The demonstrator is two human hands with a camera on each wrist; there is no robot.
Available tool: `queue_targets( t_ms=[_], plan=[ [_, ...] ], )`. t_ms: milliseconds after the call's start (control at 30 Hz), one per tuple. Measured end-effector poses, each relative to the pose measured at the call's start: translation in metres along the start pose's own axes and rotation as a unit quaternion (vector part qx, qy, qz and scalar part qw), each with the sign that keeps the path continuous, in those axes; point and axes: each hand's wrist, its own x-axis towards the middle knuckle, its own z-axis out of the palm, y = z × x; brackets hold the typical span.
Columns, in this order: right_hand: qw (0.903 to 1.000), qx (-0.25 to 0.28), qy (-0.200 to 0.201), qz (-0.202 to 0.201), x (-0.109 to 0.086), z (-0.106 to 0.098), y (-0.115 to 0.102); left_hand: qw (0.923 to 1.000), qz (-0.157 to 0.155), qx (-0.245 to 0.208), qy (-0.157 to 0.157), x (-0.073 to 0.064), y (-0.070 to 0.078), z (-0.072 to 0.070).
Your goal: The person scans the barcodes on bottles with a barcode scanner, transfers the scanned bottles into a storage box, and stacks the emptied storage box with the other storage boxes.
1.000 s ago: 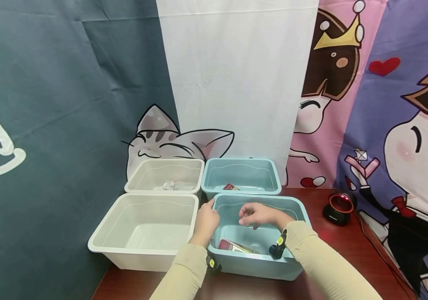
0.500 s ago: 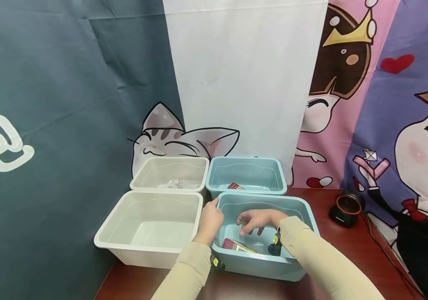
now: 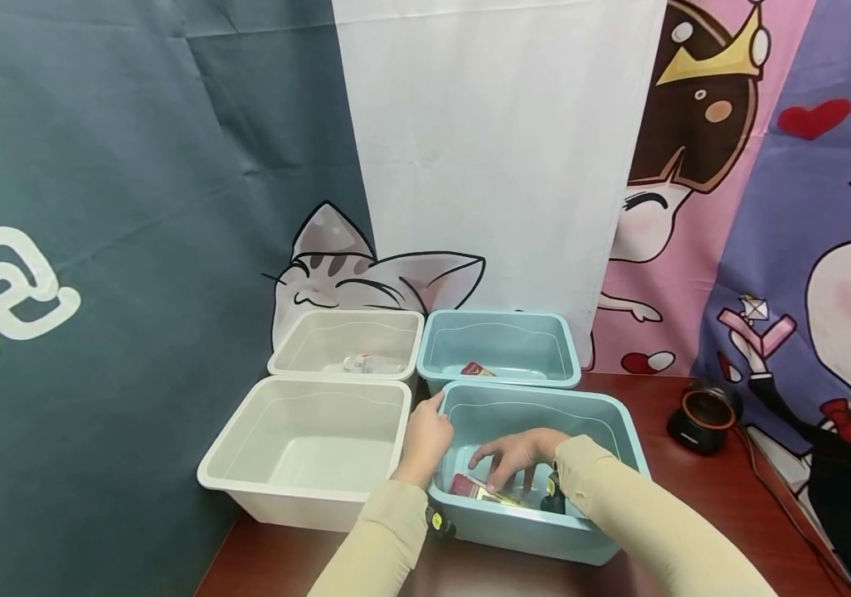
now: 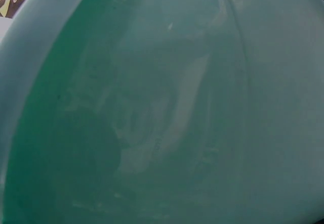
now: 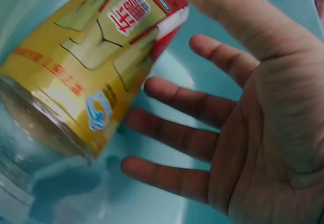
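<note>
Inside the front blue bin lies a drink bottle with a red and yellow label. Close up in the right wrist view, this bottle lies tilted, its unlabelled end clear. My right hand reaches down over it, thumb and fingers spread. The fingers are beside the label, with a gap at most fingertips; the thumb's tip is cut off by the frame. My left hand holds the bin's left rim, fingertips over the inner side. Only the bin's bluish plastic fills the left wrist view.
A front white bin stands left of the blue one. Behind, another white bin has a clear bottle, and another blue bin has a red-labelled item. A black device with a cable sits right.
My right hand has dropped deeper into the front blue bin, its fingers spreading over the bottle. My left hand stays on the rim. The head view has shifted slightly.
</note>
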Motion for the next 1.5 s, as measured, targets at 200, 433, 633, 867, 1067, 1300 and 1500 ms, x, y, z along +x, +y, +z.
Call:
queue_targets(
  t_ms=[200,433,633,867,1067,1300,1500],
  plan=[
    [0.9993,0.013,-0.030,0.020,0.005,0.000,0.008,1.0000,-0.007,0.004,0.000,0.000,0.004,0.001],
    [0.9970,0.029,-0.065,0.031,0.013,0.002,0.017,0.9998,-0.014,0.010,0.006,-0.001,0.004,0.001],
    [0.9961,0.021,-0.078,0.034,0.017,0.006,0.018,0.9998,-0.016,0.009,0.009,-0.001,0.005,0.001],
    [0.9953,0.011,-0.083,0.048,0.018,0.011,0.017,0.9997,-0.023,0.008,0.005,-0.002,0.007,0.002],
    [0.9943,0.010,-0.086,0.062,0.015,0.012,0.018,0.9995,-0.024,0.017,0.008,-0.002,0.006,0.006],
    [0.9930,0.002,-0.098,0.067,0.013,0.009,0.018,0.9994,-0.028,0.015,0.012,-0.003,0.006,0.007],
    [0.9958,-0.019,-0.075,0.048,0.007,-0.002,0.014,0.9993,-0.027,0.021,0.014,-0.003,0.006,0.005]
  ],
)
